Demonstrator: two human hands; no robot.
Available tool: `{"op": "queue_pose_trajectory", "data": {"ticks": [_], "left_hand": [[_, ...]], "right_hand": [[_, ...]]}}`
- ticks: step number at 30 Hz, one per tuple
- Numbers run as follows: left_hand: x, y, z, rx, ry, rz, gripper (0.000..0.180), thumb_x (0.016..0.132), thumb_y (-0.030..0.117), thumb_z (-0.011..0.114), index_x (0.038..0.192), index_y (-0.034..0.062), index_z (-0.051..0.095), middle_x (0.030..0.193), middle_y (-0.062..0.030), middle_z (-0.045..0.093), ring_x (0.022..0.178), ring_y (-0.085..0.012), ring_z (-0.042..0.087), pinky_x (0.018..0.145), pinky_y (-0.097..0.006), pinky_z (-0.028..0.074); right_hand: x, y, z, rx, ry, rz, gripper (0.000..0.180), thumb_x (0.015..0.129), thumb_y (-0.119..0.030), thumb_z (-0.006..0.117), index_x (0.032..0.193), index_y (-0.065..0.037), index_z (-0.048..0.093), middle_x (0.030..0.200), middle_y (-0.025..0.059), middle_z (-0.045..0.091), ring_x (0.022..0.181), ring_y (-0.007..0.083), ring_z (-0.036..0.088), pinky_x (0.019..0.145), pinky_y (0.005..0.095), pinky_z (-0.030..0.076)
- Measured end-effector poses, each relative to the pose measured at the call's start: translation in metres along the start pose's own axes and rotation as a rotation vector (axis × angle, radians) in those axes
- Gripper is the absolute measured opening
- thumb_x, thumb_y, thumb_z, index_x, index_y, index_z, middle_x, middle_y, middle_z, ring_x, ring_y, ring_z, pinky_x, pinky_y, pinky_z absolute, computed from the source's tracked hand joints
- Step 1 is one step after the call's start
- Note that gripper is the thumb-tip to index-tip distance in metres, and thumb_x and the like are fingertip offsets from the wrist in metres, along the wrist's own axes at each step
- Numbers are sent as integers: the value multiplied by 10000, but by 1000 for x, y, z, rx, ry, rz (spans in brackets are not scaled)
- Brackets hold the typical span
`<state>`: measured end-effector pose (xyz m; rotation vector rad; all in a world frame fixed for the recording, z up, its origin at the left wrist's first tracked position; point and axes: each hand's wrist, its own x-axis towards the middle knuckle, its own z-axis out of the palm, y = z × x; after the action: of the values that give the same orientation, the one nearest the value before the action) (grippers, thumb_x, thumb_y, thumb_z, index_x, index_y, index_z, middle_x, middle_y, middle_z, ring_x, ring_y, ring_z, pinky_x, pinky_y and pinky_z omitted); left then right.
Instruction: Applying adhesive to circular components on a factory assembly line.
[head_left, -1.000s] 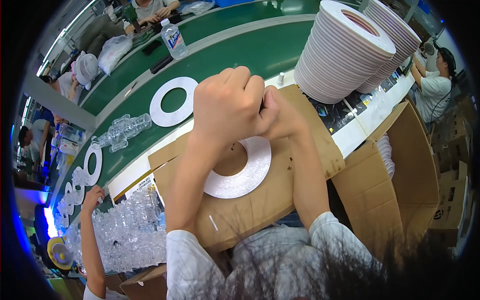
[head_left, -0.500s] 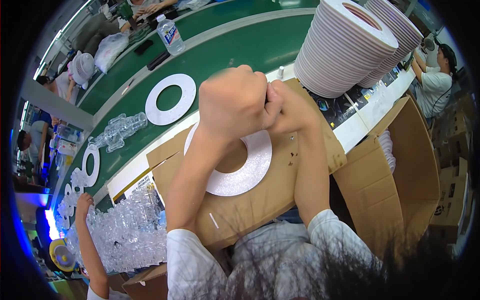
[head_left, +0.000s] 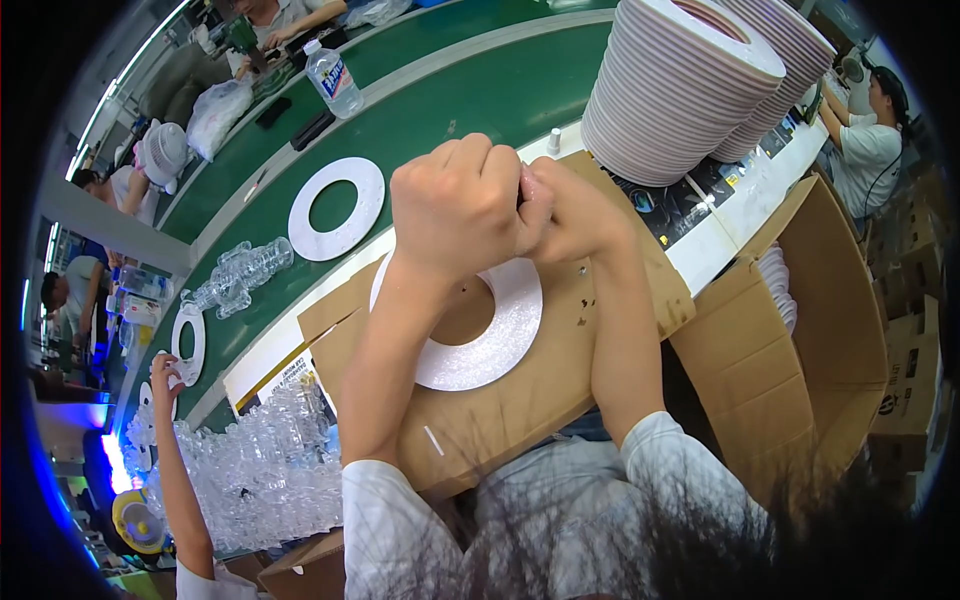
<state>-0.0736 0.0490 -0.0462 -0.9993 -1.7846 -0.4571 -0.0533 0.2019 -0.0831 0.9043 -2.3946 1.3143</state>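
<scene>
Since the earlier frames, a co-worker's hand (head_left: pixel 165 372) has moved from the heap of clear pieces (head_left: pixel 265 470) to a far ring (head_left: pixel 199 342) on the green belt (head_left: pixel 460 95); contact there is unclear. Off the right edge of a cardboard sheet (head_left: pixel 545 400) gapes an open carton (head_left: pixel 740 370). Beyond the sheet's far right corner stands a front stack of white rings (head_left: pixel 675 110), probably piled there for easy reach. Near the middle of the sheet lies a white ring (head_left: pixel 500 345), flat, perhaps so the cardboard supports and protects it. Above its far side, the left hand (head_left: pixel 460 205) is clenched against the right hand (head_left: pixel 582 215), seemingly for steady pressure; the right fingers are mostly hidden, and I cannot tell whether either hand holds anything. Toward the near edge lies a white strip (head_left: pixel 434 440).
</scene>
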Motion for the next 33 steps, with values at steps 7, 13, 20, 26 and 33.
{"op": "queue_pose_trajectory", "data": {"ticks": [7, 13, 20, 26, 33], "left_hand": [[10, 3, -13, -33, -65, -22, 243, 706, 157, 674, 588, 83, 476, 552, -51, 408, 453, -211, 440, 402, -335, 342], [15, 0, -18, -6, -109, 69, 286, 728, 190, 713, 607, 85, 476, 572, -50, 396, 472, -215, 436, 433, -340, 364], [9, -5, -15, -40, -61, 90, 289, 713, 113, 679, 571, 83, 429, 543, -50, 392, 445, -218, 431, 411, -345, 350], [7, -6, -14, -51, -60, 82, 291, 706, 101, 674, 561, 83, 422, 535, -51, 393, 440, -218, 432, 409, -341, 354], [7, -5, -10, -53, -66, 68, 287, 706, 98, 669, 560, 81, 422, 530, -50, 396, 445, -217, 449, 411, -340, 360]], "right_hand": [[-1, -2, 1, 104, 71, -17, 205, 655, -82, 669, 644, 7, 484, 518, 141, 442, 469, 258, 373, 460, 349, 338], [1, 3, 2, 159, 46, -22, 191, 653, -84, 674, 647, 2, 503, 514, 127, 460, 462, 262, 394, 457, 344, 334], [3, 2, 7, 0, 111, -112, 112, 656, -75, 660, 674, -19, 565, 551, 145, 517, 482, 306, 477, 469, 353, 375], [4, -3, 6, 25, 72, -66, 117, 658, -84, 656, 676, -19, 560, 581, 164, 531, 506, 325, 506, 484, 360, 394], [-1, 7, 4, -58, 21, -70, 171, 602, -38, 613, 734, -16, 508, 626, 108, 518, 555, 207, 407, 487, 310, 350]]}}
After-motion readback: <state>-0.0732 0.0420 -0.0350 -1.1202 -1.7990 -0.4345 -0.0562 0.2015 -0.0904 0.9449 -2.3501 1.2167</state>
